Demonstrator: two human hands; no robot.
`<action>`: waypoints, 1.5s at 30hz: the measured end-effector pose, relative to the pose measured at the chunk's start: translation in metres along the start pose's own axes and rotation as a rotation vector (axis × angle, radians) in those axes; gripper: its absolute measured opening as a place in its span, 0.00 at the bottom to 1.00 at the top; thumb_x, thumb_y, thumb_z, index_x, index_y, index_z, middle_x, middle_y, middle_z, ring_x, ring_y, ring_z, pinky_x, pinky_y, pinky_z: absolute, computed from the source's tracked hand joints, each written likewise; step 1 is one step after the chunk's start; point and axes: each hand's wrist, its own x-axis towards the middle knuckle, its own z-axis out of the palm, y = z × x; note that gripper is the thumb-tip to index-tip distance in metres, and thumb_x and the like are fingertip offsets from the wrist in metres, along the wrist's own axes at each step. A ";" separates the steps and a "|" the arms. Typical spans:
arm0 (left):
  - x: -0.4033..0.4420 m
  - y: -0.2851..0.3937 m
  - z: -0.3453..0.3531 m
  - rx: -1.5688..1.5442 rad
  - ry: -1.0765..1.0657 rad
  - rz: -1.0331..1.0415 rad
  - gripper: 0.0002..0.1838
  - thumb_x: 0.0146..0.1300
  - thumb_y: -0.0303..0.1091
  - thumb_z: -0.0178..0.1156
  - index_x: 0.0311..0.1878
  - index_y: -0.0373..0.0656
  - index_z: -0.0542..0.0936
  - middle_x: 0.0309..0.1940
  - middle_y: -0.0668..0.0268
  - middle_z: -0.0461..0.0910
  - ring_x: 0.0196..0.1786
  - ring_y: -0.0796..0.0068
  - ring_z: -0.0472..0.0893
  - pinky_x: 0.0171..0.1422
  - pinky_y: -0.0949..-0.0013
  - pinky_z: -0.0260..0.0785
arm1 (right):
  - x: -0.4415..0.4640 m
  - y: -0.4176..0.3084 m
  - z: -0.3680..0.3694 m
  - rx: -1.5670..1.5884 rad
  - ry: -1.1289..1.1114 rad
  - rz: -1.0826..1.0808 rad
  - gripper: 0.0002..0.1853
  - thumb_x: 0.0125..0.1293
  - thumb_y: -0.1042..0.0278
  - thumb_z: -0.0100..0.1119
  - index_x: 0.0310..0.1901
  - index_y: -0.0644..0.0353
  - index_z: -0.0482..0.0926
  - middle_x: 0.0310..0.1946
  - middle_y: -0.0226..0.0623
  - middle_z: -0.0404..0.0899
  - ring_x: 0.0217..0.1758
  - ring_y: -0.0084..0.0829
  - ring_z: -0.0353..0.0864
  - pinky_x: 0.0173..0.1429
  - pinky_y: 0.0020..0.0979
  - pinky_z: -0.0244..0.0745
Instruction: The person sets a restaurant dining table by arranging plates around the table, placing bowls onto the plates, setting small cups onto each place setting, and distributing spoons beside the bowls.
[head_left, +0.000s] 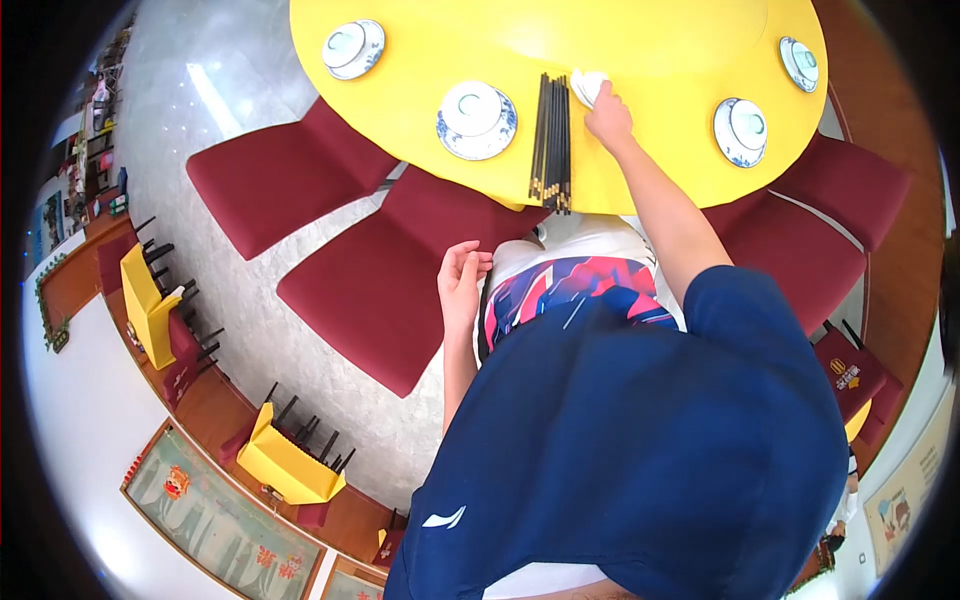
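My right hand (pixel 608 118) reaches out over the round yellow table (pixel 660 150) with its fingers closed on a crumpled white cloth (pixel 588 87), which rests on the tabletop. Just to the left of it lies a bundle of black chopsticks (pixel 552 135) with gold-coloured ends toward me. Down by my waist, beside the patterned waistband, my left hand (pixel 462 285) hangs with loosely bent fingers and nothing visible in it. Left of the chopsticks stands a stack of blue-and-white dishes (pixel 476 120); to the right of my right hand is another dish stack (pixel 741 132).
More stacked dishes (pixel 353 49) stand at the table's far left, and a further set (pixel 799 64) at the far right. Dark red chairs (pixel 375 280) line the near edge on the left; another chair (pixel 790 255) is on the right. Smaller yellow-covered tables (pixel 285 460) stand along the wall.
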 end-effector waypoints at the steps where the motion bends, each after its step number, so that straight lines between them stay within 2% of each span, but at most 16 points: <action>1: 0.003 0.001 -0.007 -0.006 -0.003 -0.009 0.10 0.71 0.30 0.50 0.52 0.38 0.76 0.38 0.65 0.82 0.38 0.81 0.78 0.45 0.76 0.69 | 0.000 -0.001 -0.001 0.004 0.008 0.001 0.30 0.53 0.70 0.58 0.58 0.64 0.58 0.41 0.63 0.77 0.44 0.61 0.80 0.47 0.52 0.78; 3: 0.009 0.003 -0.016 0.012 -0.018 -0.034 0.11 0.71 0.30 0.50 0.52 0.38 0.76 0.37 0.66 0.82 0.38 0.82 0.78 0.44 0.78 0.70 | -0.004 0.001 -0.006 -0.032 -0.079 -0.012 0.30 0.55 0.70 0.57 0.59 0.63 0.58 0.42 0.62 0.78 0.46 0.56 0.81 0.48 0.49 0.79; 10: 0.030 0.021 -0.010 0.100 -0.167 -0.002 0.10 0.71 0.28 0.51 0.51 0.37 0.76 0.37 0.65 0.82 0.38 0.82 0.77 0.45 0.77 0.70 | -0.006 -0.002 -0.002 0.162 -0.056 0.176 0.29 0.55 0.70 0.56 0.57 0.66 0.58 0.41 0.61 0.79 0.47 0.57 0.81 0.51 0.48 0.77; 12: 0.035 0.031 0.003 0.105 -0.189 0.002 0.10 0.70 0.28 0.51 0.51 0.37 0.76 0.37 0.65 0.81 0.38 0.82 0.77 0.45 0.76 0.70 | -0.007 0.002 0.001 0.221 -0.021 0.118 0.30 0.56 0.66 0.57 0.57 0.66 0.56 0.41 0.66 0.79 0.45 0.61 0.80 0.50 0.52 0.76; 19: 0.054 0.042 0.056 0.154 -0.295 0.074 0.10 0.69 0.27 0.53 0.51 0.35 0.75 0.37 0.63 0.81 0.38 0.79 0.78 0.44 0.75 0.70 | -0.004 0.028 0.001 0.233 -0.155 0.006 0.29 0.58 0.67 0.58 0.58 0.66 0.58 0.44 0.62 0.79 0.49 0.58 0.79 0.54 0.49 0.76; 22: 0.069 0.044 0.084 0.153 -0.296 0.100 0.12 0.68 0.29 0.55 0.52 0.35 0.75 0.38 0.64 0.81 0.39 0.79 0.78 0.44 0.75 0.70 | -0.018 0.039 0.002 0.469 -0.114 -0.068 0.28 0.58 0.68 0.57 0.58 0.68 0.59 0.43 0.62 0.78 0.49 0.59 0.79 0.53 0.48 0.76; 24: 0.087 0.043 0.106 0.155 -0.269 0.151 0.22 0.68 0.32 0.58 0.62 0.38 0.67 0.52 0.57 0.76 0.50 0.73 0.78 0.51 0.70 0.73 | -0.039 0.038 -0.005 0.646 -0.071 -0.183 0.28 0.58 0.69 0.58 0.58 0.68 0.61 0.44 0.63 0.78 0.48 0.58 0.80 0.52 0.47 0.76; 26: 0.092 0.061 0.142 0.073 -0.162 0.169 0.32 0.67 0.32 0.60 0.70 0.42 0.57 0.60 0.52 0.68 0.56 0.68 0.75 0.55 0.64 0.74 | -0.079 0.018 -0.046 0.682 -0.105 -0.141 0.28 0.57 0.68 0.58 0.58 0.68 0.61 0.43 0.63 0.78 0.47 0.58 0.80 0.51 0.48 0.76; 28: 0.099 0.076 0.175 -0.037 -0.188 0.172 0.38 0.66 0.31 0.60 0.74 0.47 0.49 0.64 0.49 0.62 0.59 0.63 0.73 0.59 0.60 0.74 | -0.115 0.006 -0.081 0.695 -0.166 -0.146 0.31 0.57 0.69 0.60 0.61 0.65 0.60 0.45 0.62 0.77 0.48 0.61 0.78 0.52 0.50 0.75; 30: 0.106 0.081 0.207 -0.096 -0.256 0.268 0.37 0.67 0.27 0.58 0.73 0.47 0.50 0.61 0.49 0.67 0.58 0.61 0.75 0.57 0.58 0.75 | -0.142 -0.005 -0.126 0.644 -0.203 -0.210 0.29 0.57 0.71 0.59 0.60 0.67 0.61 0.45 0.63 0.77 0.46 0.61 0.79 0.49 0.51 0.75; 32: 0.098 0.094 0.239 -0.356 -0.278 0.202 0.34 0.64 0.24 0.61 0.69 0.41 0.56 0.55 0.51 0.72 0.52 0.62 0.79 0.55 0.64 0.75 | -0.154 -0.004 -0.138 0.592 -0.055 -0.269 0.26 0.57 0.74 0.56 0.56 0.71 0.61 0.40 0.62 0.78 0.42 0.59 0.80 0.44 0.51 0.77; 33: 0.095 0.095 0.250 -0.383 -0.278 0.185 0.26 0.64 0.22 0.60 0.63 0.41 0.62 0.50 0.54 0.75 0.47 0.65 0.81 0.52 0.65 0.76 | -0.155 0.002 -0.145 0.503 0.007 -0.273 0.27 0.57 0.76 0.55 0.58 0.72 0.62 0.39 0.58 0.78 0.38 0.55 0.82 0.39 0.48 0.79; 36: 0.085 0.095 0.276 -0.449 -0.238 0.081 0.22 0.63 0.23 0.61 0.59 0.42 0.66 0.47 0.57 0.77 0.47 0.68 0.80 0.48 0.66 0.77 | -0.155 0.025 -0.168 0.252 0.017 -0.267 0.28 0.58 0.75 0.55 0.61 0.72 0.62 0.37 0.54 0.77 0.33 0.50 0.84 0.33 0.45 0.80; 40: 0.060 0.100 0.297 -0.311 -0.162 0.047 0.28 0.60 0.26 0.66 0.60 0.42 0.64 0.45 0.59 0.76 0.45 0.72 0.79 0.46 0.68 0.75 | -0.161 0.042 -0.180 0.180 0.006 -0.271 0.30 0.59 0.74 0.54 0.63 0.73 0.61 0.35 0.53 0.77 0.30 0.45 0.84 0.29 0.42 0.80; 44: 0.050 0.086 0.302 -0.237 -0.190 0.189 0.31 0.57 0.24 0.67 0.61 0.41 0.62 0.46 0.58 0.76 0.46 0.73 0.78 0.49 0.70 0.74 | -0.169 0.046 -0.185 0.095 -0.077 -0.242 0.29 0.60 0.71 0.54 0.62 0.74 0.61 0.35 0.53 0.76 0.28 0.46 0.83 0.28 0.42 0.80; 45: 0.048 0.087 0.299 -0.222 -0.204 0.172 0.29 0.59 0.23 0.64 0.62 0.41 0.62 0.45 0.57 0.76 0.48 0.69 0.80 0.50 0.67 0.75 | -0.173 0.046 -0.188 0.119 -0.078 -0.251 0.30 0.60 0.70 0.55 0.62 0.74 0.61 0.35 0.54 0.75 0.27 0.48 0.83 0.28 0.42 0.80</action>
